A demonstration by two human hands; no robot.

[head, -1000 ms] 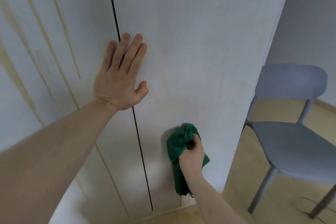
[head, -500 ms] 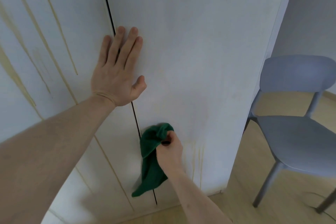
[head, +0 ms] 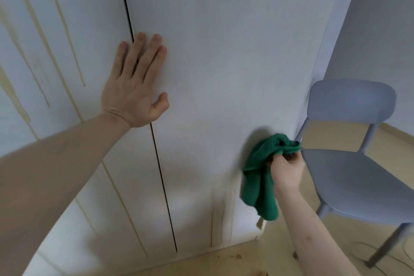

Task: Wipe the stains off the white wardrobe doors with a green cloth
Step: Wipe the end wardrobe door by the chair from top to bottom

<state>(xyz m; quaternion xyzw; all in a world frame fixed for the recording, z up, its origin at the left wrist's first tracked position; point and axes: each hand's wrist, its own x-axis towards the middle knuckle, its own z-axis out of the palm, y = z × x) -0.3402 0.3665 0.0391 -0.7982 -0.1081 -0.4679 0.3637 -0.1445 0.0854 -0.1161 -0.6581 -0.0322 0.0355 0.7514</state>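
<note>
Swept rightward since half a second ago, away from the seam between the doors and over to the right door's outer edge at about four o'clock, close beside the grey chair [head: 349,154]. Largest in view: white wardrobe doors [head: 224,74], right leaf mostly clean in its upper part, left leaf at nine o'clock streaked with long yellowish drip stains [head: 65,29], fainter runs low on the right leaf at about six o'clock [head: 212,222]. Next, left hand [head: 134,87] at ten o'clock, flat and braced across the door seam, fingers straight and spread, thumb out, holding nothing. Then right hand [head: 287,170], wrist cocked upward, fingers curled tight round a bunched green cloth [head: 259,177], top wad pressed near the door edge, loose tail dangling below. Likely risks: a wad bunched this small skipping over the low drips; the hanging tail dragging residue back onto wiped surface; a sweep carried past the edge knocking the chair; left-leaf streaks left untouched.
</note>
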